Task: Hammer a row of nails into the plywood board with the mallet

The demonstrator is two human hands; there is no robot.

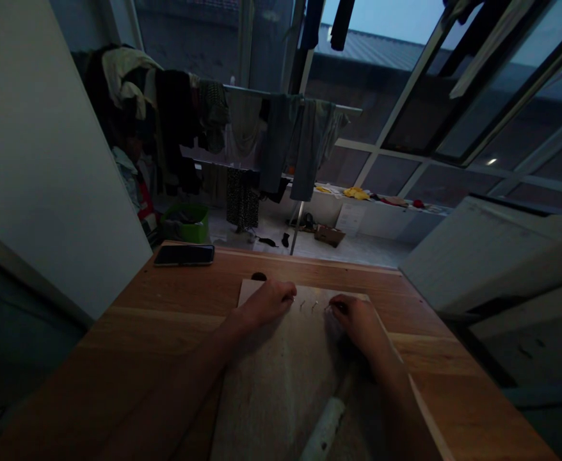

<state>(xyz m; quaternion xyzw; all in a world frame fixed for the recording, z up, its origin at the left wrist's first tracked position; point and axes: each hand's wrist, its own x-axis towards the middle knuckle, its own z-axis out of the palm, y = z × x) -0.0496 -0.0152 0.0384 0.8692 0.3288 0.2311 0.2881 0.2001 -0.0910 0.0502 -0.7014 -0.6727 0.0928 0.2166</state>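
Right hand beside nails on board

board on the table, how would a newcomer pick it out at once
Start with the wooden table. The board lies flat on it, under the left hand and right hand. It is paler than the table around it, with small nails near its far edge.

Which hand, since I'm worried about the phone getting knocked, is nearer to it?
Left. The left hand is right of the phone, over the far end of the pale board; the right hand is farther right, near the board's right edge.
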